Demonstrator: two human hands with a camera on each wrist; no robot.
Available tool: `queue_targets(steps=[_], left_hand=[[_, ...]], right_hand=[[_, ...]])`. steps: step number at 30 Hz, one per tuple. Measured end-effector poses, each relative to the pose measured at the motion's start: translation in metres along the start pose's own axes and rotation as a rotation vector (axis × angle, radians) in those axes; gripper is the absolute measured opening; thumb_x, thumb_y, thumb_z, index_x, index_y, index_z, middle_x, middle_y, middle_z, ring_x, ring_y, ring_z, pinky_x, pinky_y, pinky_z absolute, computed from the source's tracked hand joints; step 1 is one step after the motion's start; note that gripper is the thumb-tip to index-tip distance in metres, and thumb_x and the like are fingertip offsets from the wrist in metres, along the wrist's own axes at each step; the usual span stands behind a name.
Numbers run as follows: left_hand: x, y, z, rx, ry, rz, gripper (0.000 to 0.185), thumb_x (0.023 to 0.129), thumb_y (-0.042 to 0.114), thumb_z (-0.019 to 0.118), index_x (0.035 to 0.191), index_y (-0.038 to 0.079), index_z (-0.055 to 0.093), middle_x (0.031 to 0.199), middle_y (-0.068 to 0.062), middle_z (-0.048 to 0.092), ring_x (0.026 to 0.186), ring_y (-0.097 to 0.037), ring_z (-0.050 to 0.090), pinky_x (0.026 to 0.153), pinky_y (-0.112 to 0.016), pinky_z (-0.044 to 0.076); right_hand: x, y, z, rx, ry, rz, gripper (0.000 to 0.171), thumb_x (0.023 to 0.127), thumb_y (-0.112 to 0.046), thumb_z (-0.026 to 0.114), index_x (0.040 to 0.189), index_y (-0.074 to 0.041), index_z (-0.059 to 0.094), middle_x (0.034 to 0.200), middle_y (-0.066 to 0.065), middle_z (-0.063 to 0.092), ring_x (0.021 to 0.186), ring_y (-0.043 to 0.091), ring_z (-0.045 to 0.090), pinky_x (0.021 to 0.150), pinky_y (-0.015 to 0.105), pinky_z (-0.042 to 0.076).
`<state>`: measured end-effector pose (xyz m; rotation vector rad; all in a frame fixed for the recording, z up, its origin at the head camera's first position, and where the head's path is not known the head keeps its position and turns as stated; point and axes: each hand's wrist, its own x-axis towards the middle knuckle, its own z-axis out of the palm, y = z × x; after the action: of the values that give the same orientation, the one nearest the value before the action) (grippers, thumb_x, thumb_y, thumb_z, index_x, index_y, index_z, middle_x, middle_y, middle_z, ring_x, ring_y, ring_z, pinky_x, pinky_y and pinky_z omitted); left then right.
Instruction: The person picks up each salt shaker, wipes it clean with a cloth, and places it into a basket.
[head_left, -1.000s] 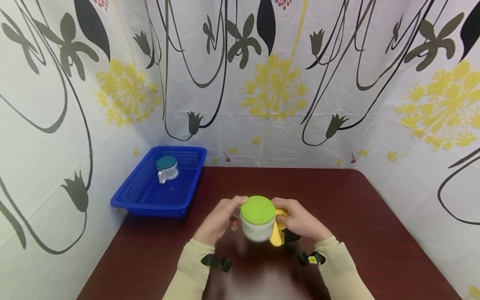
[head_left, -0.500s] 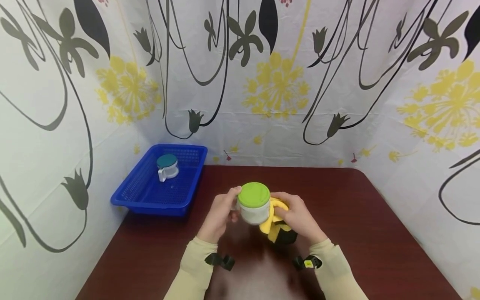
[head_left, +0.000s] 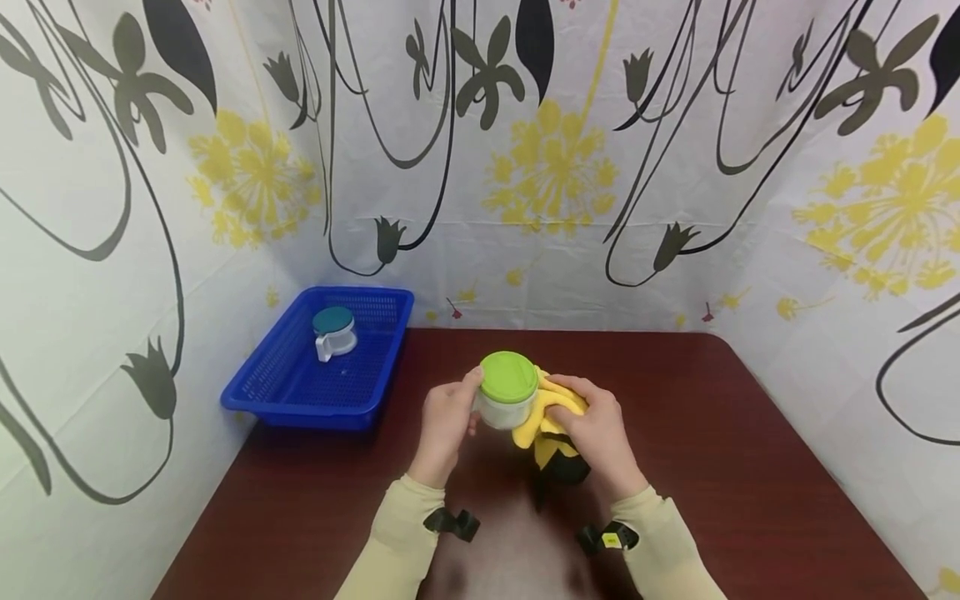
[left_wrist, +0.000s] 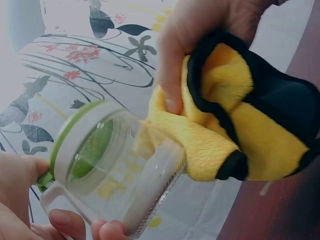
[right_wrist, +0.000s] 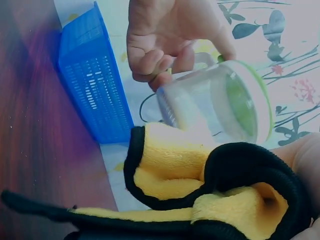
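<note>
A clear jar with a green lid and a white handle is held up over the table in the head view. My left hand grips it at the handle side, thumb by the lid and fingers curled at the handle, as the left wrist view shows on the jar. A yellow cloth with a black back and edging hangs bunched from my right hand. That hand presses the cloth against the jar's side near its base. In the right wrist view the cloth hides most of my right hand.
At the back left of the dark red table stands a blue plastic basket. Inside it is another jar, with a teal lid and white handle. A flower-patterned curtain encloses the table at the back and both sides.
Both hands have lifted the jar and cloth slightly up and away from me. The jar has tilted its lid more towards the camera, and the cloth has shifted along its side.
</note>
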<state>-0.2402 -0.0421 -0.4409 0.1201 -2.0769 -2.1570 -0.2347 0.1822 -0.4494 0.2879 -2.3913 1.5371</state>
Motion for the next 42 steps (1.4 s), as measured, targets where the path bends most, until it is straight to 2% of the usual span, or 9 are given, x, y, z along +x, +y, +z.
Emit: queue_targets(steps=[6, 13, 15, 22, 27, 31, 37, 42], left_hand=[[0.0, -0.004, 0.002, -0.018, -0.014, -0.048, 0.054, 0.091, 0.051, 0.068, 0.065, 0.006, 0.054, 0.061, -0.012, 0.052, 0.049, -0.018, 0.05, 0.049, -0.033, 0.051], [-0.003, -0.012, 0.004, -0.029, -0.022, -0.105, 0.049, 0.094, 0.046, 0.064, 0.075, 0.001, 0.062, 0.064, -0.011, 0.057, 0.053, -0.018, 0.055, 0.053, -0.034, 0.056], [-0.004, -0.013, 0.004, -0.035, -0.052, -0.117, 0.049, 0.094, 0.045, 0.063, 0.073, 0.001, 0.059, 0.064, -0.01, 0.056, 0.055, -0.019, 0.057, 0.056, -0.035, 0.057], [-0.007, -0.012, 0.002, -0.044, -0.219, -0.132, 0.055, 0.095, 0.043, 0.064, 0.064, 0.001, 0.046, 0.063, -0.01, 0.051, 0.059, -0.021, 0.058, 0.062, -0.036, 0.058], [-0.008, -0.012, -0.001, -0.068, -0.317, -0.176, 0.056, 0.096, 0.044, 0.063, 0.066, 0.0, 0.047, 0.066, -0.011, 0.055, 0.06, -0.02, 0.059, 0.064, -0.035, 0.058], [-0.009, -0.013, -0.002, -0.082, -0.365, -0.192, 0.055, 0.097, 0.045, 0.062, 0.067, 0.001, 0.05, 0.069, -0.012, 0.058, 0.064, -0.021, 0.061, 0.066, -0.036, 0.058], [-0.007, -0.014, -0.001, -0.072, -0.35, -0.187, 0.053, 0.096, 0.047, 0.063, 0.067, 0.003, 0.052, 0.068, -0.01, 0.056, 0.064, -0.022, 0.063, 0.067, -0.037, 0.059], [-0.006, -0.014, 0.0, -0.063, -0.304, -0.192, 0.051, 0.095, 0.043, 0.065, 0.065, 0.003, 0.051, 0.064, -0.008, 0.053, 0.062, -0.022, 0.063, 0.066, -0.037, 0.059]], right_hand=[[-0.001, -0.005, -0.005, 0.014, 0.054, -0.045, 0.041, 0.087, -0.014, 0.078, 0.125, -0.027, 0.07, 0.117, -0.004, 0.068, 0.086, 0.019, 0.065, 0.067, 0.034, 0.058], [-0.001, -0.011, -0.005, 0.059, 0.065, -0.148, 0.038, 0.092, -0.021, 0.076, 0.129, -0.027, 0.067, 0.121, -0.003, 0.065, 0.089, 0.018, 0.066, 0.069, 0.03, 0.058], [-0.001, -0.012, -0.004, 0.036, 0.07, -0.189, 0.038, 0.092, -0.021, 0.076, 0.129, -0.028, 0.067, 0.121, -0.005, 0.064, 0.09, 0.016, 0.065, 0.069, 0.028, 0.057], [0.0, -0.016, -0.001, -0.099, 0.084, -0.321, 0.044, 0.09, -0.012, 0.076, 0.13, -0.029, 0.066, 0.12, -0.01, 0.061, 0.09, 0.01, 0.06, 0.068, 0.025, 0.053], [0.001, -0.016, 0.0, -0.181, 0.05, -0.392, 0.05, 0.088, -0.01, 0.078, 0.133, -0.027, 0.065, 0.125, -0.008, 0.058, 0.097, 0.01, 0.06, 0.072, 0.026, 0.052], [0.001, -0.017, 0.001, -0.215, 0.041, -0.423, 0.053, 0.087, -0.007, 0.078, 0.133, -0.028, 0.064, 0.127, -0.008, 0.058, 0.1, 0.01, 0.06, 0.073, 0.026, 0.051], [-0.003, -0.024, 0.006, -0.189, -0.029, -0.475, 0.05, 0.087, -0.005, 0.076, 0.131, -0.026, 0.065, 0.127, -0.009, 0.057, 0.095, 0.01, 0.059, 0.072, 0.026, 0.053], [-0.009, -0.028, 0.012, -0.277, -0.037, -0.527, 0.045, 0.087, -0.004, 0.074, 0.128, -0.022, 0.067, 0.123, -0.008, 0.057, 0.098, 0.009, 0.059, 0.075, 0.027, 0.054]])
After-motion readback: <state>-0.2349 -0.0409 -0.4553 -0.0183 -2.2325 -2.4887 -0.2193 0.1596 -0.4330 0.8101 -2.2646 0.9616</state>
